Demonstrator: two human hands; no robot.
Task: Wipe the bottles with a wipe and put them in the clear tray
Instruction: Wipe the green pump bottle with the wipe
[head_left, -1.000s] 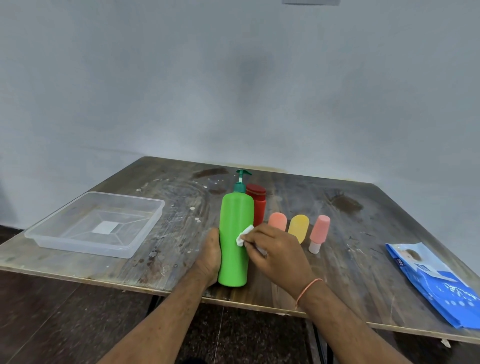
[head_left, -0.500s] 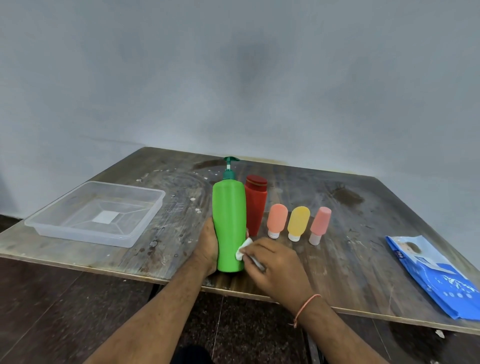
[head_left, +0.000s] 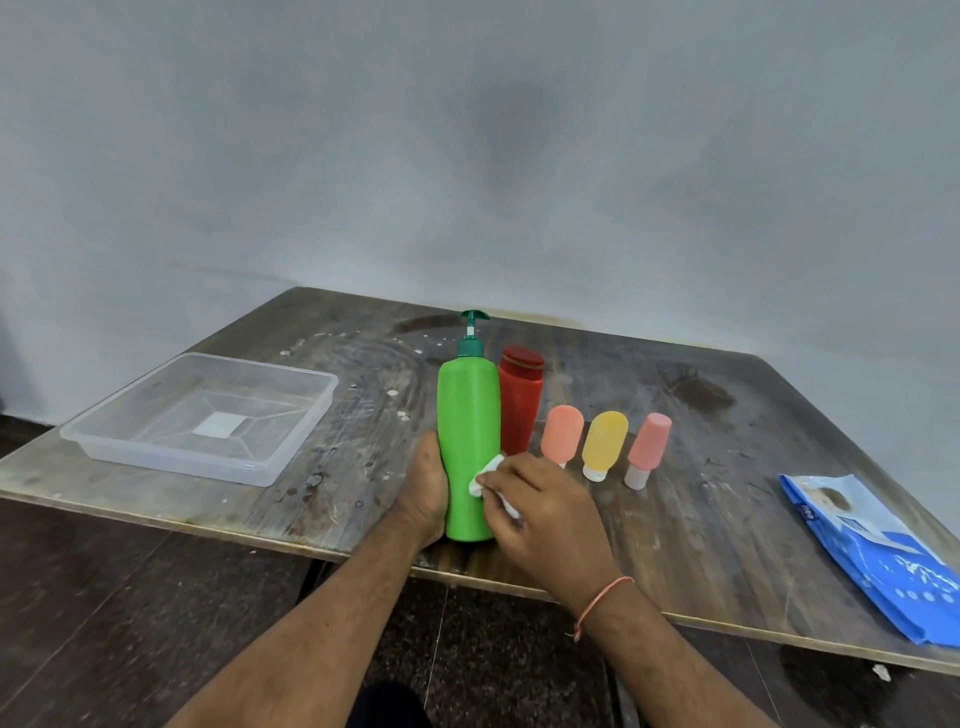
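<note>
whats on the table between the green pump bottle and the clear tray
Only bare, stained tabletop in the head view. The left hand grips the green pump bottle from that side; the clear tray stands apart, nothing inside.

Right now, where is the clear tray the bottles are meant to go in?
In the head view the clear tray sits on the left part of the wooden table, near its front edge, apart from the green pump bottle to its right.

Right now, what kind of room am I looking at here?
Hard to say for sure; it looks like a bare indoor room used as a simple work spot. A worn, stained wooden table stands against a plain grey wall, holding only bottles, a clear tray and a blue wipes pack.
</note>
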